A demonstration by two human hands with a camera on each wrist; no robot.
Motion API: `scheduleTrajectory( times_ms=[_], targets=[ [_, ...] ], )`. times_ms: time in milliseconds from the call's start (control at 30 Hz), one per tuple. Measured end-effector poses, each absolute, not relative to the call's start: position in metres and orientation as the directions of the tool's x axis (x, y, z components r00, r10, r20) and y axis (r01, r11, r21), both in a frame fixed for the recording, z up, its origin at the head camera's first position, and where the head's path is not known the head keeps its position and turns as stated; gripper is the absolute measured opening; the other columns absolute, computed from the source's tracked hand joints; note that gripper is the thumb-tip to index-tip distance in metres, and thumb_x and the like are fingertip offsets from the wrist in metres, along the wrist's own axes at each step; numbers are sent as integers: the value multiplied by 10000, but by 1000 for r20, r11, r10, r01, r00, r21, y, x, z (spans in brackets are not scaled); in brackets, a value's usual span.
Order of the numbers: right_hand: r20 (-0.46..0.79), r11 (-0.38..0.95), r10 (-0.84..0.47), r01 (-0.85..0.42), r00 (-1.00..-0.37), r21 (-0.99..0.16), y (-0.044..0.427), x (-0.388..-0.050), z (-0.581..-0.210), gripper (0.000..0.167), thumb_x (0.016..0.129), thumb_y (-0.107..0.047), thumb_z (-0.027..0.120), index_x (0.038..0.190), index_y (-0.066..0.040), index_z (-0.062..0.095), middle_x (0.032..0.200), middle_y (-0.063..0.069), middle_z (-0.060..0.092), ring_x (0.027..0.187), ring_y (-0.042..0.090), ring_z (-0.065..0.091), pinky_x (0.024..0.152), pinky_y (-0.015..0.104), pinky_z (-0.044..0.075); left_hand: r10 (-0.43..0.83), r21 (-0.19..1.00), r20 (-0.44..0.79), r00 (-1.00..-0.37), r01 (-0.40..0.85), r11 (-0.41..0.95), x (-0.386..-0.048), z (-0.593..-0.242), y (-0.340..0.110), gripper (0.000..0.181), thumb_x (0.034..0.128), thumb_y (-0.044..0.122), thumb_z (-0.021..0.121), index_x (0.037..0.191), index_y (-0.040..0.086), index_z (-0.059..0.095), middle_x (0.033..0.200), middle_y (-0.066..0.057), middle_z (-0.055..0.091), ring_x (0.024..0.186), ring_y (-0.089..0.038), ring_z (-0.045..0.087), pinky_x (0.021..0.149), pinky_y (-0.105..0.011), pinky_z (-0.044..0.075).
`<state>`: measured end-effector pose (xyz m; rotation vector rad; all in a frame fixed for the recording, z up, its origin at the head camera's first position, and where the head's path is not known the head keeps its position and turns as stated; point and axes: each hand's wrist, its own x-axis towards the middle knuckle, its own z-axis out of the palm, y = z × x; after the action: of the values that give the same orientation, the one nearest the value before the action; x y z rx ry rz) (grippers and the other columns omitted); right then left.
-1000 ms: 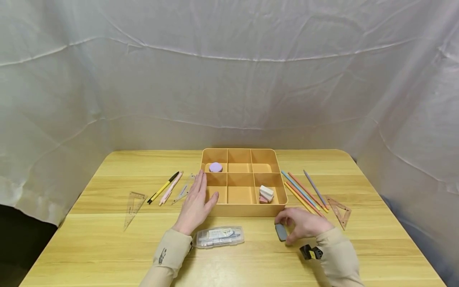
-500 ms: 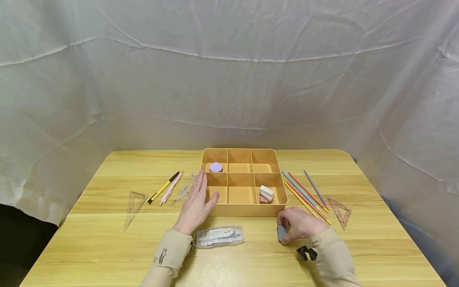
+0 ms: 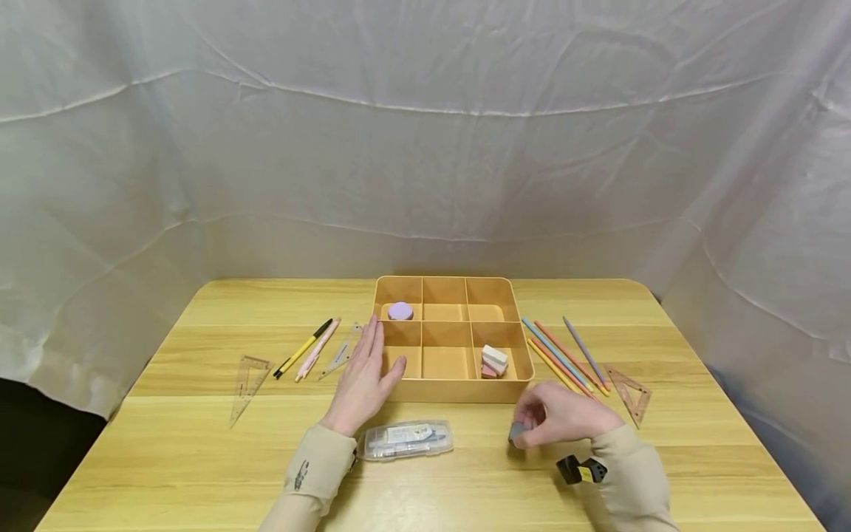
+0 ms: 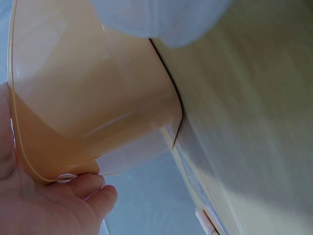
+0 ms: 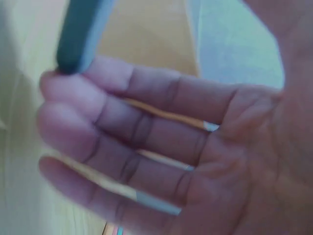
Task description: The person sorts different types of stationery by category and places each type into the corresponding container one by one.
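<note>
Lightly but surely, the grey block point(image 3: 516, 433) is pinched between the thumb and fingertips of the right hand point(image 3: 565, 414), near the front right corner of the orange box point(image 3: 459, 391); whether it is quite clear of the bench point(image 3: 479, 491) cannot be told. By the left hand point(image 3: 362, 384), nothing is gripped: its fingers are laid nearly straight along the box's left side, with the thumb spread apart. The two hands are held well apart.

For this step to be done well, the block should be held near its end and squarely — a skewed pinch could let so smooth a piece twist. The front wall should be cleared before any sideways move is made, and the pencils point(image 3: 558, 357) beside the box should not be brushed by the wrist. Only light steadying seems to be needed from the left — with harder pressure, the box could be shifted.
</note>
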<state>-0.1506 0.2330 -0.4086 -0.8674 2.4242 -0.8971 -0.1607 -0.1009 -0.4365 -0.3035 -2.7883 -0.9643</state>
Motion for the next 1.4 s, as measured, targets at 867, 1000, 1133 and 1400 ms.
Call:
scheduleTrajectory(
  times_ms=[867, 1000, 1133, 1400],
  targets=[
    [405, 527, -355, -538, -843, -658, 204, -155, -412, 171, 856, -119, 772, 1024, -91, 763, 778, -75, 653, 678, 11, 548, 600, 238, 508, 136, 584, 235, -963, 251, 772, -160, -436, -101, 801, 1029, 372, 556, 1574, -76, 176, 1690, -204, 78, 1567, -376, 151, 1269, -533, 217],
    [395, 628, -254, -462, -883, -627, 197, -157, -413, 245, 853, -200, 797, 1042, -47, 768, 724, -59, 625, 647, 15, 509, 577, 204, 459, 136, 584, 230, -964, 248, 773, -160, -436, -101, 801, 1029, 367, 555, 1577, -72, 170, 1692, -199, 75, 1570, -369, 144, 1271, -530, 214],
    [407, 679, -211, -433, -889, -593, 192, -159, -415, 250, 844, -251, 812, 993, -54, 776, 679, -49, 610, 610, 12, 475, 546, 189, 421, 136, 584, 225, -965, 245, 774, -160, -436, -100, 804, 1028, 366, 555, 1579, -68, 162, 1693, -197, 73, 1571, -368, 140, 1273, -530, 208],
    [497, 741, -183, -451, -848, -498, 188, -162, -421, 361, 810, -222, 843, 1046, 35, 753, 698, 52, 662, 569, -16, 474, 507, 171, 414, 137, 586, 230, -963, 250, 771, -160, -437, -101, 802, 1028, 365, 556, 1576, -73, 167, 1690, -203, 77, 1568, -372, 148, 1272, -531, 211]
  ],
)
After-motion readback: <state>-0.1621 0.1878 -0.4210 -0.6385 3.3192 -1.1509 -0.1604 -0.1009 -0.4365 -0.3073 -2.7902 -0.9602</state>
